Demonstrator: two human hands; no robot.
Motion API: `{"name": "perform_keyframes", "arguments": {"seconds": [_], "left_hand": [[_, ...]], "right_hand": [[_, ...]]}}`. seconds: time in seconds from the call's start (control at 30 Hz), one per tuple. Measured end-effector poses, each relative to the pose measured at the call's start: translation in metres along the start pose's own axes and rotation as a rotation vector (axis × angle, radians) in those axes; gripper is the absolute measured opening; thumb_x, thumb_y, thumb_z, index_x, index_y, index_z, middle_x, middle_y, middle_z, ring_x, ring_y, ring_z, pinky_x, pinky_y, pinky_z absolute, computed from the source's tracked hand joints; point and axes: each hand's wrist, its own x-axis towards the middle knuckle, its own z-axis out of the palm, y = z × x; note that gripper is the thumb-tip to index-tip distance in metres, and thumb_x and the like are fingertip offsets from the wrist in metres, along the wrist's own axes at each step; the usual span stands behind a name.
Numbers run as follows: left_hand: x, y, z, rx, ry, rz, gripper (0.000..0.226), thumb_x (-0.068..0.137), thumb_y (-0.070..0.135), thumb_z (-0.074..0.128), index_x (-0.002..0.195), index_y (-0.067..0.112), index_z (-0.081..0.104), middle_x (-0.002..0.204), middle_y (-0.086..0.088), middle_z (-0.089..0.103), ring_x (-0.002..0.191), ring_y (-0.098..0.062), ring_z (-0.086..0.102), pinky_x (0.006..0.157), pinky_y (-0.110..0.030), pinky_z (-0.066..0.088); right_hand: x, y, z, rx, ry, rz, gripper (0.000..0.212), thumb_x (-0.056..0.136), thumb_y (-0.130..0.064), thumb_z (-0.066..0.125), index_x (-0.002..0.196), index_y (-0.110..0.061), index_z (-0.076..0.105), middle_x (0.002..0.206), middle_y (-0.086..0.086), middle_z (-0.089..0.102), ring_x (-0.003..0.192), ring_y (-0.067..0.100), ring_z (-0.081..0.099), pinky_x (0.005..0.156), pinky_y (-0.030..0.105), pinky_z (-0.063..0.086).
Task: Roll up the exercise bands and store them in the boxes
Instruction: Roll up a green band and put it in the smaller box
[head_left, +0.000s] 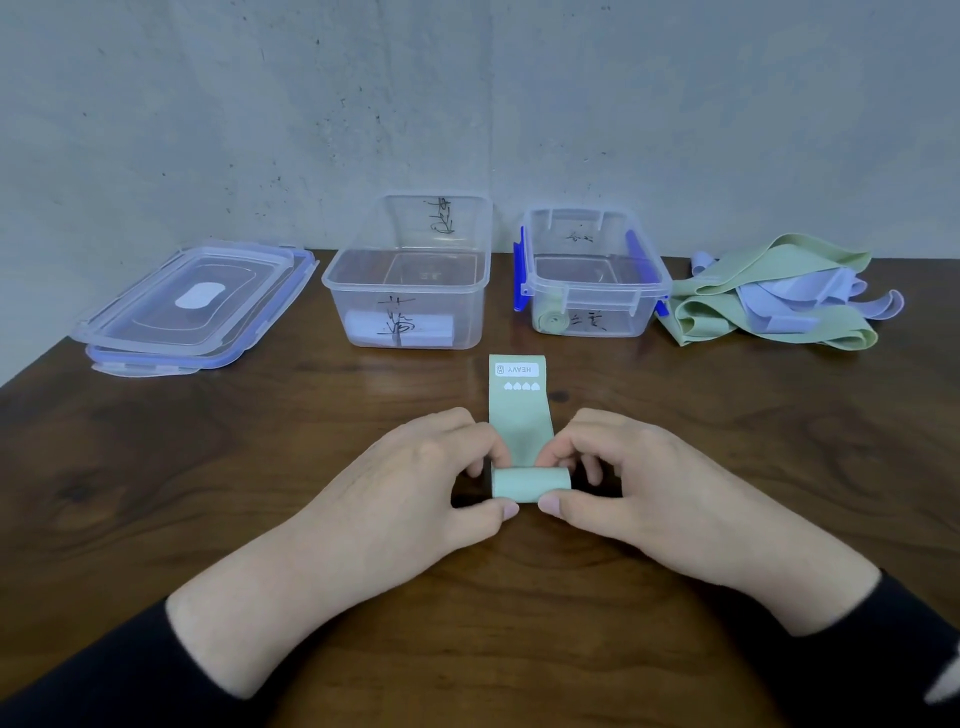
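A green exercise band (520, 410) marked HEAVY lies flat on the wooden table, its near end wound into a roll (531, 484). My left hand (415, 483) pinches the roll's left end with thumb and fingers. My right hand (639, 483) pinches its right end the same way. Behind stand two clear boxes: the larger box (332, 278) holds a rolled white band (400, 328), the smaller box (660, 283) with blue clips holds a rolled green band (551, 320).
A heap of loose green and pale lilac bands (774, 296) lies at the back right. Two stacked clear lids (192, 306) rest at the back left. A grey wall rises right behind the table.
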Motion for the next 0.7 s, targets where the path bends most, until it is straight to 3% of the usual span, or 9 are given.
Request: {"name": "perform_keyframes", "arguments": {"seconds": [0.1,0.4,0.57,0.7], "left_hand": [[-0.0006,0.0006,-0.0010,-0.006,-0.004,0.000,0.021,0.084,0.055,0.060,0.101,0.043,0.057,0.094,0.020,0.048,0.091,0.003,0.045,0.068,-0.013,0.036],[0.0013,0.0012,0.0000,-0.011,-0.008,-0.010,0.024,0.083,0.052,0.064,0.103,0.043,0.053,0.093,0.022,0.049,0.090,0.006,0.043,0.066,-0.011,0.033],[0.0001,0.0020,-0.0003,0.003,0.003,-0.004,0.020,0.086,0.053,0.059,0.102,0.044,0.054,0.094,0.022,0.048,0.093,0.005,0.043,0.068,-0.012,0.035],[0.0003,0.0021,-0.0009,-0.008,0.005,0.000,0.019,0.086,0.053,0.059,0.102,0.043,0.056,0.094,0.022,0.049,0.095,0.005,0.044,0.068,-0.012,0.036]], "right_hand": [[-0.0001,0.0009,0.0006,0.012,0.002,0.003,0.025,0.081,-0.050,0.072,0.101,-0.046,0.058,0.099,-0.021,0.053,0.091,0.005,0.053,0.072,0.015,0.044],[-0.0004,0.0008,0.0006,0.000,0.002,0.000,0.012,0.085,-0.050,0.067,0.095,-0.045,0.061,0.097,-0.017,0.053,0.091,0.005,0.053,0.071,0.021,0.044],[0.0006,0.0009,0.0007,0.006,0.005,0.010,0.025,0.083,-0.051,0.069,0.105,-0.047,0.058,0.100,-0.022,0.052,0.093,0.003,0.053,0.072,0.018,0.046],[0.0010,0.0009,0.0020,-0.010,0.013,0.016,0.020,0.083,-0.047,0.071,0.099,-0.044,0.058,0.099,-0.020,0.052,0.091,0.005,0.053,0.072,0.018,0.045]]}}
